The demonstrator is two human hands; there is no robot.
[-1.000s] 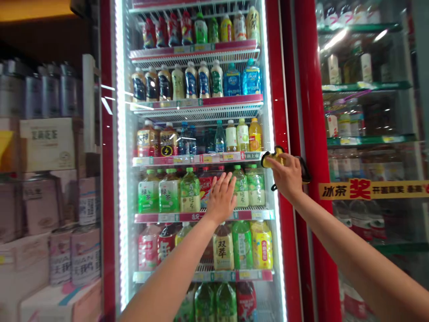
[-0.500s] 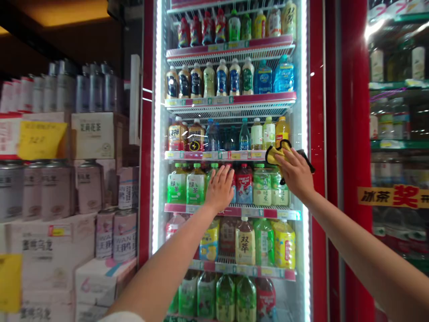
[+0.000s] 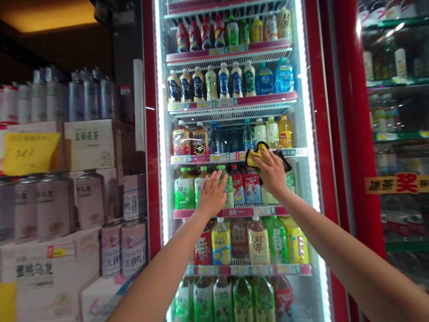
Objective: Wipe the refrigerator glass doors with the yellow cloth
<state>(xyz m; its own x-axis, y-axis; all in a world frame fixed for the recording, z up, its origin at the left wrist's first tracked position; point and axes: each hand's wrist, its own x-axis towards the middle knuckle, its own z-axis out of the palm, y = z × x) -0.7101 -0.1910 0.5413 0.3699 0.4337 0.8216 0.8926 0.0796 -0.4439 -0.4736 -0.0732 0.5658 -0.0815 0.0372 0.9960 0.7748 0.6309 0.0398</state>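
Observation:
My right hand (image 3: 273, 172) presses a yellow cloth with black edging (image 3: 254, 157) against the glass door of a lit drinks cooler, level with the third shelf's price strip (image 3: 214, 158). The cloth lies under its fingers and sticks out on both sides. Lower and to the left, my left hand (image 3: 212, 194) is spread with nothing in it, palm toward the glass, in front of green tea bottles (image 3: 184, 192). Red-labelled bottles (image 3: 237, 185) show between the two hands.
Stacked boxes (image 3: 89, 143) and silver cans (image 3: 90, 194) stand left of the cooler, with yellow paper signs (image 3: 30, 152). A white handle (image 3: 139, 105) runs up the cooler's left side. On the right is a red frame (image 3: 355, 134) and another bottle cooler (image 3: 398, 134).
My right hand and the cloth have moved left across the glass, away from the cooler's right edge. My left hand has shifted slightly left and down. The view has tilted a little.

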